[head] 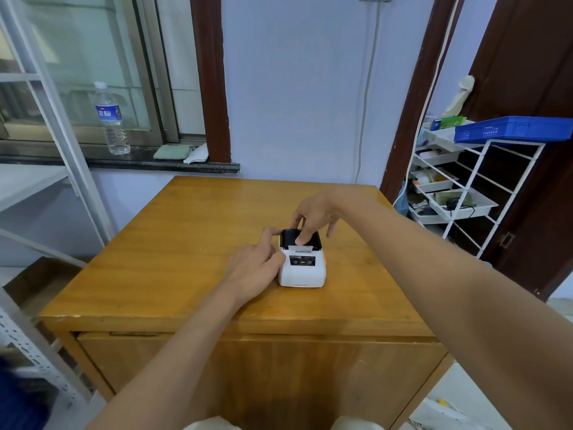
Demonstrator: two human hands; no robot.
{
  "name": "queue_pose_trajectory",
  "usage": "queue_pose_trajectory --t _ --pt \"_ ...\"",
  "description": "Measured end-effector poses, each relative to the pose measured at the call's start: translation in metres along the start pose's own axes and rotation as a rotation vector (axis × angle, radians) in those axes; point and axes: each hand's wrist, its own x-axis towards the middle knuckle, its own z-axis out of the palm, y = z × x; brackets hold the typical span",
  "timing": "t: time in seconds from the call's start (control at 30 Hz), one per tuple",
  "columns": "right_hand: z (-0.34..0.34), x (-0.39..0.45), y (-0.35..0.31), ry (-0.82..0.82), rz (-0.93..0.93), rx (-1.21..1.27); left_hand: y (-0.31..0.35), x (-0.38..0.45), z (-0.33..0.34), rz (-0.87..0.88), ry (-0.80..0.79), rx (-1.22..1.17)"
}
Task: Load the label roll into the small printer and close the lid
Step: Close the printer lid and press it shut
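Note:
A small white printer (302, 271) sits in the middle of the wooden table (173, 243). Its black lid (315, 238) stands open at the back. A strip of white label paper (301, 249) shows at the compartment's front edge; the roll itself is mostly hidden. My left hand (255, 268) rests against the printer's left side, forefinger on the upper left corner. My right hand (314, 217) reaches from above, with the forefinger tip pressing down into the open compartment by the paper.
A water bottle (111, 119) and folded cloths (173, 151) stand on the window sill behind. A white rack (465, 193) with trays and a blue basket (514, 128) stands to the right. Grey metal shelving (55, 125) stands on the left.

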Motion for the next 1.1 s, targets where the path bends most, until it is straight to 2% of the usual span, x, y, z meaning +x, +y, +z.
queue_pose_trajectory --t 0.23,0.57,0.77,0.97,1.1 --pt "-0.014 0.008 -0.014 -0.109 0.077 -0.094 0.002 -0.002 0.002 0.025 -0.022 0.072" --pt "-0.028 0.044 -0.011 -0.209 0.029 -0.222 0.0 0.001 0.004 0.049 -0.043 0.062" --pt "-0.026 0.045 0.002 -0.235 -0.018 -0.106 -0.003 0.006 0.003 0.043 -0.031 0.074" --pt "-0.016 0.029 0.019 -0.152 -0.028 0.091 -0.002 0.008 0.004 0.043 -0.022 0.155" --pt "0.007 0.014 0.032 0.013 -0.038 0.233 0.005 0.004 0.0 0.006 -0.018 0.186"
